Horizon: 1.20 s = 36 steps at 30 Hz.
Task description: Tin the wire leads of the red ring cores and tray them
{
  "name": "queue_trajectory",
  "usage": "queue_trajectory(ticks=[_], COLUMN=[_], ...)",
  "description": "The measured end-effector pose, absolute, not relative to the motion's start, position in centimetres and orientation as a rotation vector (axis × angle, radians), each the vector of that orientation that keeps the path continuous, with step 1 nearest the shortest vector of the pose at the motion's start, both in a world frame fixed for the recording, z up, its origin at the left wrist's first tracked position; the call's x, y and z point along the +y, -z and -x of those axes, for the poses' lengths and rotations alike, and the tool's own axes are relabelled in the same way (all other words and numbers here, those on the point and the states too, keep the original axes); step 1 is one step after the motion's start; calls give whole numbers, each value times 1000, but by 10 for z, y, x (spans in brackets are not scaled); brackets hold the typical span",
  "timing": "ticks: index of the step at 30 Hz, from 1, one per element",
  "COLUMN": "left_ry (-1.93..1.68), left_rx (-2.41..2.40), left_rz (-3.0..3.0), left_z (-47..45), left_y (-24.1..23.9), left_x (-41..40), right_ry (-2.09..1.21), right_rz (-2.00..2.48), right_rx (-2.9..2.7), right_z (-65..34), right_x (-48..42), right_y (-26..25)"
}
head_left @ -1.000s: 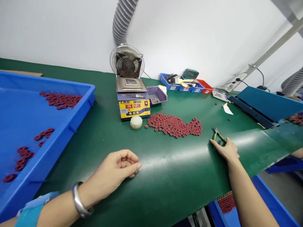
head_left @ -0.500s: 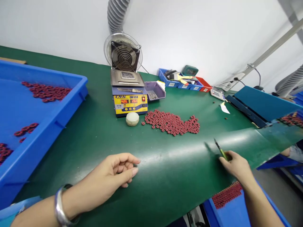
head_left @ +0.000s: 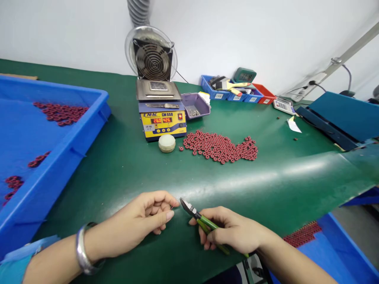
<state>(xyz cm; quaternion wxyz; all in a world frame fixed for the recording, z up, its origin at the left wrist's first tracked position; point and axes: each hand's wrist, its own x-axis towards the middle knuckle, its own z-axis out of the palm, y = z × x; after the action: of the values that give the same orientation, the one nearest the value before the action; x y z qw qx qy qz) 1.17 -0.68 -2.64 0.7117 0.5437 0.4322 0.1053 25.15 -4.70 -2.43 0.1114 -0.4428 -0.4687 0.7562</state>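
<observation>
My right hand [head_left: 227,228] is wrapped round green-handled side cutters [head_left: 204,221], their jaws pointing up and left toward my left fingertips. My left hand [head_left: 148,215], with a silver bangle on its wrist, hovers just left of the jaws. Its fingers are curled and the thumb lies near the index finger. A hair-thin reddish line shows at those fingertips; what it belongs to is hidden. Beyond both hands, a pile of small red toothed rings [head_left: 219,146] lies on the green table mat [head_left: 118,189].
A yellow-fronted solder pot [head_left: 164,124] stands under a fan hood [head_left: 154,61], with a round pale tub [head_left: 166,143] before it. Blue trays of red rings sit at left [head_left: 91,130] and low right [head_left: 334,244]. Small bins [head_left: 219,94] and a purple bin [head_left: 197,104] are behind.
My right hand has come leftward with the side cutters, from the right side of the table to beside my left hand. My left hand has barely moved. The camera view has shifted slightly.
</observation>
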Motion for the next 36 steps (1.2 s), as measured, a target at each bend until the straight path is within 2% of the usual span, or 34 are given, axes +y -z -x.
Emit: queue_trajectory(ticks=[15,33,36], left_ry=[-188,-218,-245], left_rx=[941,1007,1026], left_rz=[-1216,-1232,-1209], left_z=[-12,-13,-14], left_y=[32,29,26], left_x=[-6,-8,-7], right_ry=[-2012,-2014,-1788], right_rz=[1397,1406,1433], right_rx=[-1669,-1622,-1817], right_z=[-249,-247,-251], right_x=[-53,-56,-58], right_y=[24,25,21])
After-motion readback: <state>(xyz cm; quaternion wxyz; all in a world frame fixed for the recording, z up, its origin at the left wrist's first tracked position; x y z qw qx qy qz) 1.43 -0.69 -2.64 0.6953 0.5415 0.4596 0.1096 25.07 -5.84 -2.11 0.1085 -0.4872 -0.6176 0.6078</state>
